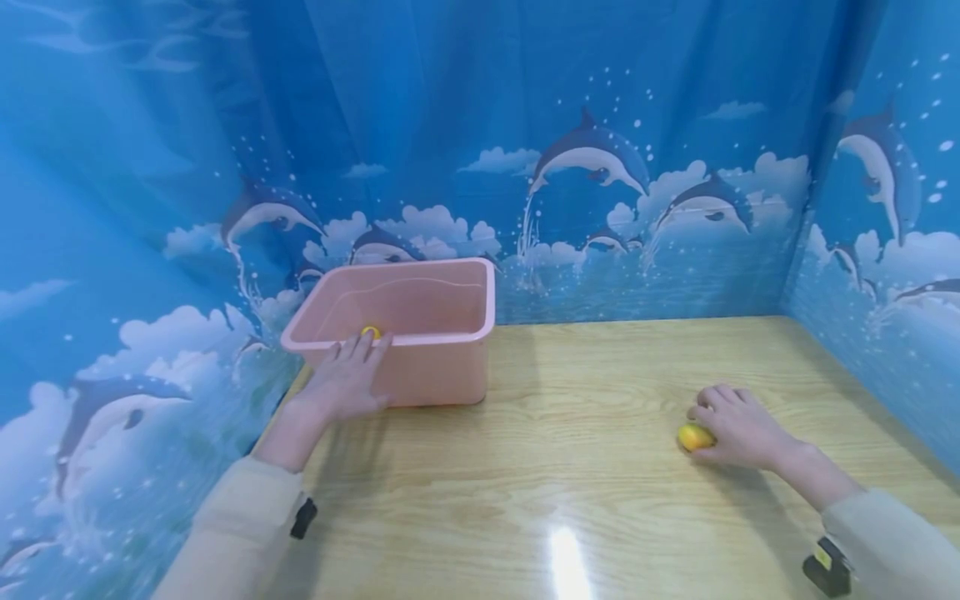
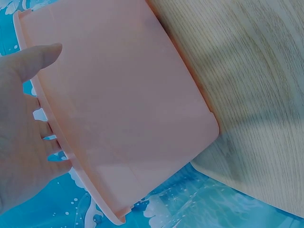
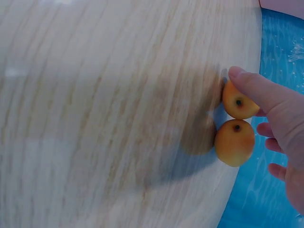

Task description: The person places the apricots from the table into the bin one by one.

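A pink plastic bin (image 1: pixel 442 371) stands on the left of the table. My left hand (image 1: pixel 345 387) hangs over its near rim with the fingers extended, and a small yellow thing (image 1: pixel 371 331) shows just beyond the fingertips, mostly hidden. In the left wrist view, the thumb lies outside the bin wall (image 2: pixel 123 90) and the other fingers reach behind the rim. At the right, my right hand (image 1: pixel 738 429) holds a small yellow-orange fruit (image 3: pixel 238 102) between thumb and fingers. A second such fruit (image 3: pixel 235 143) touches it, just outside the grip. Both have dark stem ends.
The wood-grain table (image 1: pixel 570 467) spreads between the bin and the right hand. A blue curtain (image 1: pixel 450 125) with dolphins hangs along the back and both sides, close behind the bin.
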`<state>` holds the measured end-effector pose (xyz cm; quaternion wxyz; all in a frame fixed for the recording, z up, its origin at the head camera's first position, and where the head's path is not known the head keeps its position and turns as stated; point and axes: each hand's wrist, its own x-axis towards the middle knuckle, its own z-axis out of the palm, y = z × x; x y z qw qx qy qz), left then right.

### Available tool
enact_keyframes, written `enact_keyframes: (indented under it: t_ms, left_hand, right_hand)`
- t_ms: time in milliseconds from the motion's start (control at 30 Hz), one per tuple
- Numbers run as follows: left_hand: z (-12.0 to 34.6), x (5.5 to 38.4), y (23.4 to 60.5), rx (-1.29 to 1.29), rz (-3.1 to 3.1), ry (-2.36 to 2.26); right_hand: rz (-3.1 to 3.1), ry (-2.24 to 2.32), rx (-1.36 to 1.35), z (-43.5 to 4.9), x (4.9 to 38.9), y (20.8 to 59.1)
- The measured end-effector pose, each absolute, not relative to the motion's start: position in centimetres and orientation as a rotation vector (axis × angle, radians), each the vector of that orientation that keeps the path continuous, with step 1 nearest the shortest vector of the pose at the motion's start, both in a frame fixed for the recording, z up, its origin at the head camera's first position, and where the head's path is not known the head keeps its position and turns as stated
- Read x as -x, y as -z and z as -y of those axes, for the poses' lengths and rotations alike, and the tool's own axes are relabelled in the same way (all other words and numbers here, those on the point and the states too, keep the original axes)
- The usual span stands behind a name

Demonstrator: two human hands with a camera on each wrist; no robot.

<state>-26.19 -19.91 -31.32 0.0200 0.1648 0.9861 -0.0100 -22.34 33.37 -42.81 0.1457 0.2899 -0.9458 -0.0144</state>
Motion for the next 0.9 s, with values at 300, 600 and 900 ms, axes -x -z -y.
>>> enact_keyframes:
  t_ms: [300, 600, 900]
  left_hand:
    - [19.9, 26.3, 31.3, -0.500, -3.056, 0.022]
    - [19.8, 26.3, 31.3, -0.508, -3.055, 0.027]
    - [19.8, 26.2, 31.2, -0.491, -3.052, 0.046]
  right_hand:
    - [2.752, 0.050, -0.846, -33.1, 22.7, 43.2]
    - [2.700, 0.057, -0.859, -32.0, 23.8, 42.3]
    - [2.756, 0.052, -0.851, -29.9, 24.9, 39.8]
